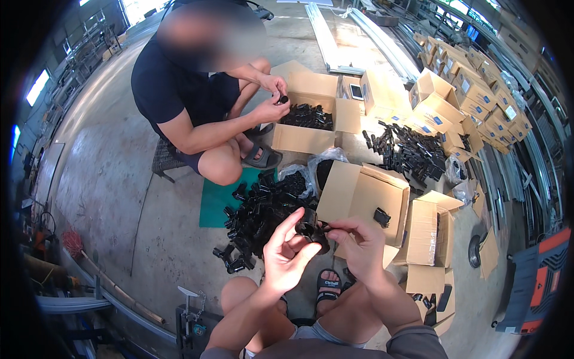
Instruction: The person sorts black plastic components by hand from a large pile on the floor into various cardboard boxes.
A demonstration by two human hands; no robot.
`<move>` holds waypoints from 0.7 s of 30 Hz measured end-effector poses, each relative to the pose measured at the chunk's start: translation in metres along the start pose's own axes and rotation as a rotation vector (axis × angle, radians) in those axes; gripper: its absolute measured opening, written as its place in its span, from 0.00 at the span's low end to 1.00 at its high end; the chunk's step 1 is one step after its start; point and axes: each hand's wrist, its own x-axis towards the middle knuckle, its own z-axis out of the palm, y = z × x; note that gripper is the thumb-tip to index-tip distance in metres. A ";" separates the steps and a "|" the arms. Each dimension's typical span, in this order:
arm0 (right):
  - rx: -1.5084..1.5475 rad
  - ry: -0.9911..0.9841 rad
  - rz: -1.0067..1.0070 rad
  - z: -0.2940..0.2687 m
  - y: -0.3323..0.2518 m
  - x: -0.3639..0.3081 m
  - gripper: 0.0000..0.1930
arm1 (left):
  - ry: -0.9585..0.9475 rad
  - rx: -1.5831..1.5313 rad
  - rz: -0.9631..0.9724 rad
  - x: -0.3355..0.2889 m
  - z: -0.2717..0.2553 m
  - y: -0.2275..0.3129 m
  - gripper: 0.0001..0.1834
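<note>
Between the thumb and fingers of my left hand [282,258] is a black plastic pipe fitting [312,233] with a round opening, held up above my knees. My right hand [360,244] meets it from the right, thumb and forefinger pinched at the fitting's edge. Whatever small thing sits in that pinch is too hidden to name. Just beyond my left hand lies a heap of similar black fittings [258,209], partly on a green sheet [211,206]. An open cardboard box [341,194] stands beyond my right hand, with a black part [381,218] inside.
Across from me a seated person [173,96] handles a small black part over a box of black pieces [308,116]. More black parts [409,149] are heaped at the right, near stacked cartons [478,90]. A red-and-grey case [535,287] stands far right; a broom [119,287] lies left.
</note>
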 end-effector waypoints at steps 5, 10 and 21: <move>0.067 -0.003 0.015 -0.005 0.018 -0.003 0.09 | 0.000 0.266 0.088 -0.001 -0.001 -0.006 0.34; 0.029 -0.046 -0.024 -0.004 0.023 -0.002 0.09 | 0.063 0.448 0.166 0.002 0.002 -0.004 0.30; -0.033 -0.048 -0.028 -0.003 0.023 -0.005 0.09 | -0.015 0.593 0.195 0.002 -0.009 -0.004 0.32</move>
